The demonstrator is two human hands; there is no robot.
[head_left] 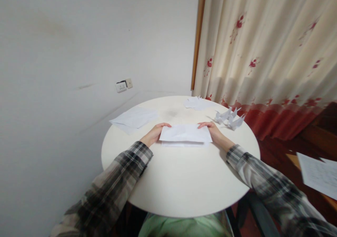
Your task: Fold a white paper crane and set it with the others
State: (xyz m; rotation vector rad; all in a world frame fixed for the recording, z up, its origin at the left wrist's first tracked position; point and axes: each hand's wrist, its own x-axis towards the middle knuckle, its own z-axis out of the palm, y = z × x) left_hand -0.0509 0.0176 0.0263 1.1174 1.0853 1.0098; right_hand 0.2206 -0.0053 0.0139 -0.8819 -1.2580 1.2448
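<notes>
A sheet of white paper [185, 134], folded over lengthwise, is held level just above the middle of the round white table. My left hand [155, 133] grips its left end, with the thumb on top and the other fingers out of sight beneath. At the right end my right hand [212, 131] pinches the same paper, thumb uppermost. The fold's near edges stand slightly apart, and a lower layer shows below the upper one. Close to my right hand, several folded paper cranes [229, 118] sit on the table.
White sheets [134, 118] lie at the left on the round table [181, 181]. More paper [197, 103] is at the back. A wall with a socket [121, 86] borders the left side, a curtain [263, 54] the right. Written pages [317, 174] rest on a surface at far right.
</notes>
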